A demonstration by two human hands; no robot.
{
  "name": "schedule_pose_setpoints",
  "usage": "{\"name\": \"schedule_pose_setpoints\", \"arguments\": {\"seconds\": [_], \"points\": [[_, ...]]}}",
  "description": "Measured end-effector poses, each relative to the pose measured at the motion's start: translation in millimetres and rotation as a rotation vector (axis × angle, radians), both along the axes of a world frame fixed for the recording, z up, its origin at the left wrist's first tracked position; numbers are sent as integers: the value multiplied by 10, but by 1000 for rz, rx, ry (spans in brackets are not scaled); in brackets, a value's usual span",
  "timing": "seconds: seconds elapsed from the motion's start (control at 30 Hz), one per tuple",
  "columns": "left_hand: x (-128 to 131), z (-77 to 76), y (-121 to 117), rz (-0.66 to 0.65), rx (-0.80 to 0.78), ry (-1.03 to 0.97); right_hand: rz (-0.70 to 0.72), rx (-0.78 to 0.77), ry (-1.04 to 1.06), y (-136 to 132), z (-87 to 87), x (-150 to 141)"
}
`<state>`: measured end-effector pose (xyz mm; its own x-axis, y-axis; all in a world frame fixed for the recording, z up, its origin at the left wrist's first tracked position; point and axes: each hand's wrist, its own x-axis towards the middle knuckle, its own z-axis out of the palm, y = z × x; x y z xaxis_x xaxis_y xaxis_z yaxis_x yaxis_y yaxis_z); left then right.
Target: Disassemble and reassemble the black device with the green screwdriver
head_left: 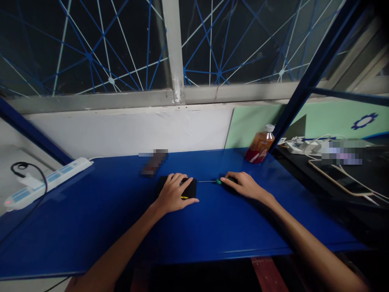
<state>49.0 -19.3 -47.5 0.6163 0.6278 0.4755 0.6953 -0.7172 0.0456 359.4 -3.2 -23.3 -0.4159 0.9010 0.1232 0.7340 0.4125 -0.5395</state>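
A flat black box [190, 188] with a small yellow mark lies on the blue tabletop. Over it is my left hand [175, 192], fingers spread across the top and thumb along the near side, holding it down. My right hand [245, 184] is closed around the handle of a screwdriver [219, 181], whose green collar shows at the fingertips. Its thin metal shaft runs level to the left, up to the box's right side. Whether the tip enters the box, I cannot tell. The palm hides most of the handle.
Behind my left hand lies a blurred-out dark rectangular object [154, 163]. A drink bottle [260, 144] with a white cap stands at the back right. On the left is a white power strip [50, 183] with a black cable. A phone [340, 177] and white cables lie on the dark table at right.
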Motion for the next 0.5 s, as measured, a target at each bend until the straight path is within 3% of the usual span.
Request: {"name": "schedule_pose_setpoints", "arguments": {"seconds": [0.17,0.37,0.5], "points": [[-2,-1,1,-7,16,-15,24,-32,140,11,-26,33],[0,7,0,-7,24,-16,-1,95,-41,6,-1,-4],[2,15,0,3,20,-3,15,37,-1,-18,-8,-42]]}}
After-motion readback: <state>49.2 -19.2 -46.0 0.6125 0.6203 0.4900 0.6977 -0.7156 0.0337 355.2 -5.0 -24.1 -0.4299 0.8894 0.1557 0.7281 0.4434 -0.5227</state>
